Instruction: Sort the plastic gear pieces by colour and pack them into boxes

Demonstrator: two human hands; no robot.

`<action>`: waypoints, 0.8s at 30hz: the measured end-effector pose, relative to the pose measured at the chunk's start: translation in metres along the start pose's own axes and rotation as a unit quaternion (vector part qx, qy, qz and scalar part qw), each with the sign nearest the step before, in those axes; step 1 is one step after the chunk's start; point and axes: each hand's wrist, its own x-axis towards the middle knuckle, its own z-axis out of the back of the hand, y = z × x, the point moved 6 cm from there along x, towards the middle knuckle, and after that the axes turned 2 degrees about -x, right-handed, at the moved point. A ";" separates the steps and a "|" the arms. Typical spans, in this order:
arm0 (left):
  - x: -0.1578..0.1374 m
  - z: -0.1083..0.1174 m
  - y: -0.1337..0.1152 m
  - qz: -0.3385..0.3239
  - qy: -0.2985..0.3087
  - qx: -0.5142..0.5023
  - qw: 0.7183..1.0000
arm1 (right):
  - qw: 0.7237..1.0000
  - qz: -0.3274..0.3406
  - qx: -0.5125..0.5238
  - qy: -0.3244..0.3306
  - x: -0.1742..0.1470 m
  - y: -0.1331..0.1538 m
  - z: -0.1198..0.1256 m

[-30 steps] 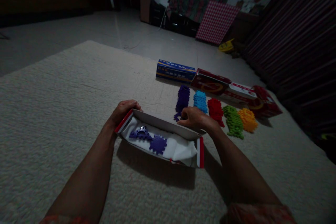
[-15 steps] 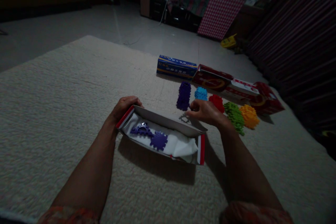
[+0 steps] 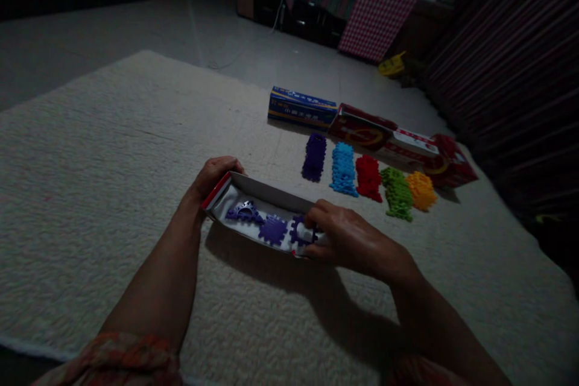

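Note:
A shallow white box with red ends [image 3: 266,193] lies on the cream rug in front of me. My left hand [image 3: 216,173] grips its left end. Over the box's right end, my right hand [image 3: 348,237] pinches a purple toothed piece [image 3: 300,232] against the white lining. Two more purple pieces [image 3: 272,230] lie inside, to the left of it. Beyond the box, five short rows of pieces lie side by side: purple [image 3: 314,157], blue [image 3: 342,169], red [image 3: 368,177], green [image 3: 395,193] and orange [image 3: 420,190].
A blue carton [image 3: 301,108] and an open red-and-white carton [image 3: 398,146] lie behind the rows. The rug [image 3: 104,151] ends at bare floor farther back. A dark striped wall runs along the right. A checked board and a yellow toy stand at the far end.
My right hand came back from the purple row with a piece and now holds it inside the box. The left hand has stayed on the box's end.

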 end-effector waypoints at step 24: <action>0.001 0.001 0.004 0.006 0.010 0.006 1.000 | 0.990 -0.044 -0.085 0.105 0.017 0.001 -0.037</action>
